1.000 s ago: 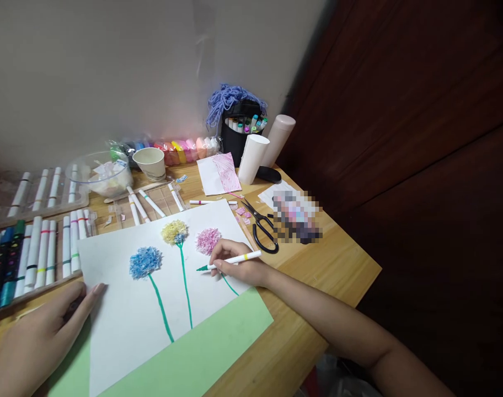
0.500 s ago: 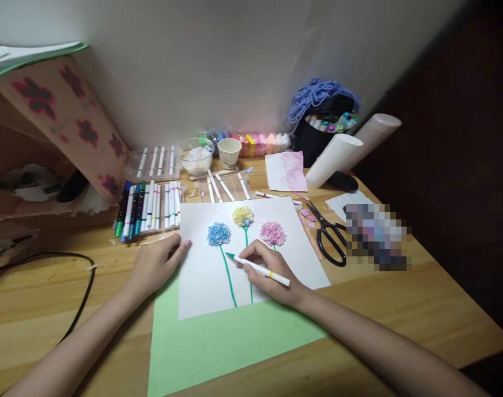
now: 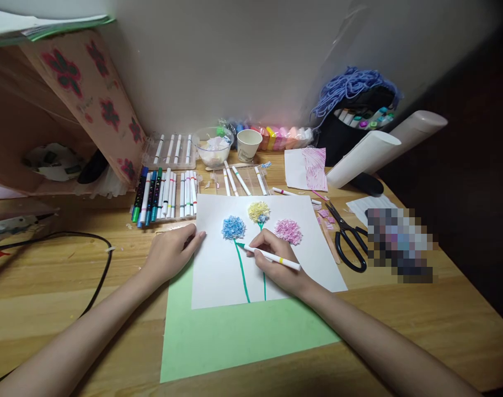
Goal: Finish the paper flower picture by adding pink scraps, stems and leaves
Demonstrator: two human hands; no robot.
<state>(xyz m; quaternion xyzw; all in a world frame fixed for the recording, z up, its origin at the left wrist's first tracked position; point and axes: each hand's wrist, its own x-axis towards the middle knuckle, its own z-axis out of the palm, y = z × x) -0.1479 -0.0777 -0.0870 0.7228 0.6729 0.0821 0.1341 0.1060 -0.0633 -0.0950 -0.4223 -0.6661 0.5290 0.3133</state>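
My right hand is closed around a white marker with a green tip and a yellow band. That tip is at the top of a green stem line, just under a blue crumpled-paper flower. A yellow flower and a pink flower are also on the white paper; the yellow one has a green stem, partly behind my right hand. At the paper's left edge rests my left hand, thumb apart from its loosely bent fingers, holding nothing. Green paper lies underneath.
Black scissors lie to the right. Behind the paper are several markers, a plastic bowl, a paper cup and a pink-coloured sheet. White rolls lean at right. A black cable curves at left.
The marker tip has moved slightly up along the stem, nearer the blue flower. My left hand stays at the paper's edge. The whole view has shifted, so the scene sits farther right.
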